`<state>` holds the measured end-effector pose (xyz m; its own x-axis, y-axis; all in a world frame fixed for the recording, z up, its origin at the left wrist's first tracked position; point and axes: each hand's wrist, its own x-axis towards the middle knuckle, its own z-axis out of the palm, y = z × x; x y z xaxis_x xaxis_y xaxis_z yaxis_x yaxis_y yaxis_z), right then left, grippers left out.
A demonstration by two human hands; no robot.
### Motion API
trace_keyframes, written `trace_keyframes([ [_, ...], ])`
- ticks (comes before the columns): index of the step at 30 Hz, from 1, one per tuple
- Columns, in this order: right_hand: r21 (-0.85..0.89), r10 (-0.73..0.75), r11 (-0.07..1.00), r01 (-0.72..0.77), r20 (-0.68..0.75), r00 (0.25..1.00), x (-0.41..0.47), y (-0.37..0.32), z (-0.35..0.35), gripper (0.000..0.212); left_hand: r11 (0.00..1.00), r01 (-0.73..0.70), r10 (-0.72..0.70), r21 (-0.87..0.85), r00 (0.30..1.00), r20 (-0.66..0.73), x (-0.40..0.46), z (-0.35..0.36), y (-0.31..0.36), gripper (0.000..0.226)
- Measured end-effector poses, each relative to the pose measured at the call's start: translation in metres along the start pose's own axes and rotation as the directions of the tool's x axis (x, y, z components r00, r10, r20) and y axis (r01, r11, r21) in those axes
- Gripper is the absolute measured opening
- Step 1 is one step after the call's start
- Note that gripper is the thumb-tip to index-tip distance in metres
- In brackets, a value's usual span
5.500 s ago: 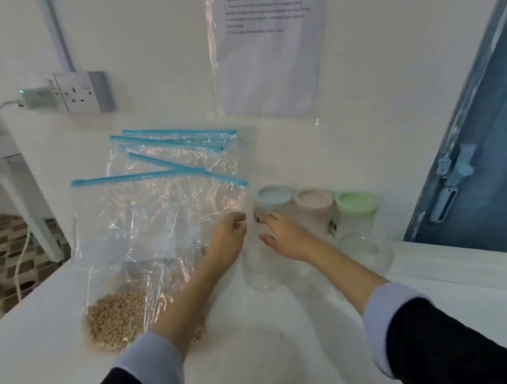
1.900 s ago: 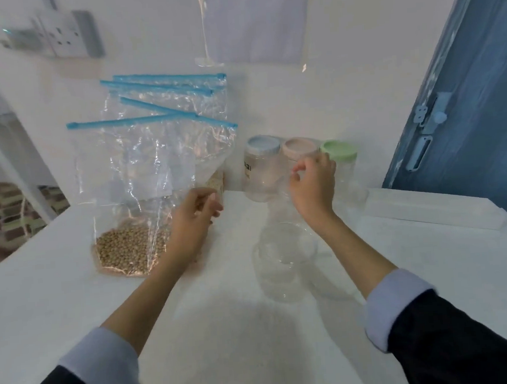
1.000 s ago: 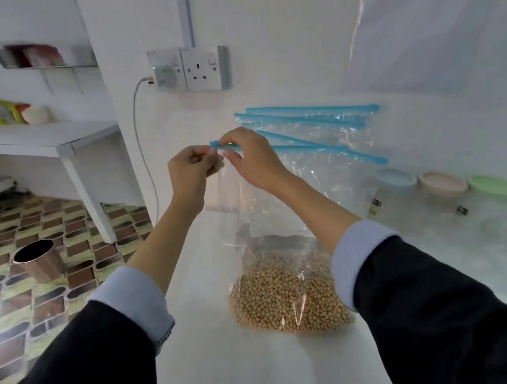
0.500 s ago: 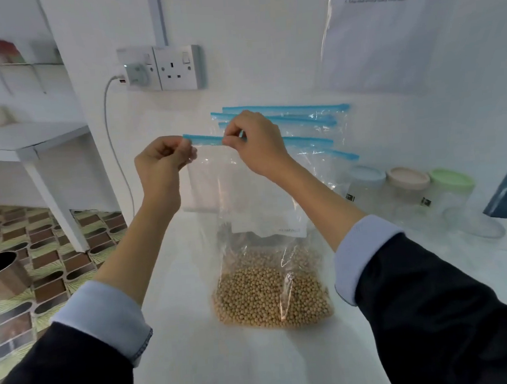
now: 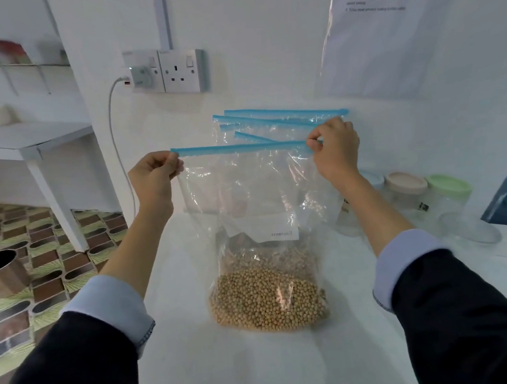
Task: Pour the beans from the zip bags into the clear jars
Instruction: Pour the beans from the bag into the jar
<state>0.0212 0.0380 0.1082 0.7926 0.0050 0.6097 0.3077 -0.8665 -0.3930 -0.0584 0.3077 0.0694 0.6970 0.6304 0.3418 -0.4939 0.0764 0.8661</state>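
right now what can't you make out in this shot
Head view only:
- Blue zip strip of the front clear bag: open or sealed, too thin to tell; left hand and right hand cover its ends.
- Clear jar with pale blue lid: mostly hidden by the right forearm.
- Printed sheet on the wall: text too small, top cut off.
- Rear zip bags: contents hidden by the front bag.

Centre frame, your clear zip bag [image 5: 255, 191] of tan beans [image 5: 267, 298] stands on the white table [image 5: 174, 362], more bags [image 5: 280, 127] behind it, lidded clear jars [image 5: 408, 193] to its right.
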Motion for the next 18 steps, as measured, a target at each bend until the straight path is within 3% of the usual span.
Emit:
trace_keyframes([
  [2, -0.036, -0.025, 0.999, 0.023, -0.057, 0.998, -0.005, -0.010, -0.003, 0.022, 0.998, -0.053, 0.053, 0.016, 0.998, 0.019, -0.004, 0.009, 0.005, 0.019],
  [4, 0.062, -0.123, 0.990, 0.127, -0.064, 0.990, -0.012, -0.029, -0.007, 0.032, 0.995, -0.101, 0.099, 0.019, 0.993, 0.066, -0.008, 0.018, 0.013, 0.018],
  [6, 0.239, -0.236, 0.946, 0.221, 0.036, 0.971, -0.021, -0.053, -0.013, 0.039, 0.990, -0.141, 0.139, 0.010, 0.983, 0.121, -0.014, 0.025, 0.020, 0.017],
  [8, 0.333, -0.310, 0.915, 0.227, 0.223, 0.924, -0.030, -0.075, -0.017, 0.042, 0.987, -0.159, 0.159, -0.014, 0.973, 0.168, -0.019, 0.031, 0.026, 0.017],
  [11, 0.233, -0.353, 0.930, 0.284, 0.355, 0.866, -0.033, -0.090, -0.018, 0.028, 0.987, -0.157, 0.162, -0.041, 0.956, 0.246, -0.029, 0.033, 0.035, 0.018],
  [13, 0.240, -0.385, 0.916, 0.321, 0.303, 0.872, -0.030, -0.090, -0.019, 0.014, 0.984, -0.157, 0.177, -0.084, 0.926, 0.335, -0.035, 0.033, 0.042, 0.017],
  [15, 0.353, -0.422, 0.875, 0.332, 0.219, 0.879, -0.027, -0.084, -0.022, 0.006, 0.983, -0.126, 0.174, -0.137, 0.879, 0.444, -0.040, 0.032, 0.049, 0.015],
  [18, 0.564, -0.460, 0.745, 0.357, 0.046, 0.887, -0.030, -0.077, -0.033, 0.011, 0.979, 0.004, 0.125, -0.202, 0.773, 0.622, -0.043, 0.038, 0.064, 0.024],
])
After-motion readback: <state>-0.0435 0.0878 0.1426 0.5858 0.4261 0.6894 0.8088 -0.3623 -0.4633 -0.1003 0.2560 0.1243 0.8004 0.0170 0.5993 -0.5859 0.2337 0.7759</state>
